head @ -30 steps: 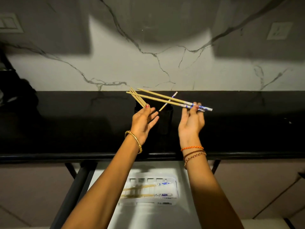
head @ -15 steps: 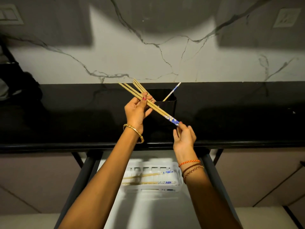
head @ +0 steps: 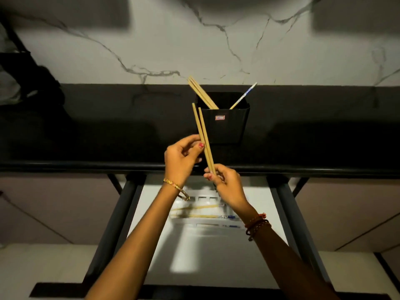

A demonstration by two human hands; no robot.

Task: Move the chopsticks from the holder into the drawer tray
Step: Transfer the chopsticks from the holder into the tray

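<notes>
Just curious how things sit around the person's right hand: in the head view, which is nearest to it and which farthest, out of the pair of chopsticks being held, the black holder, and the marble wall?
1. Held chopsticks: in the right hand.
2. Black holder: beyond, on the counter.
3. Marble wall: farthest, behind the counter.

Two chopsticks (head: 203, 137) held; one holder (head: 225, 124).

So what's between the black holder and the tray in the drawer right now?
In the head view, both hands, left and right, hold a chopstick pair between the holder and the tray. The black counter edge also crosses that stretch.
</notes>
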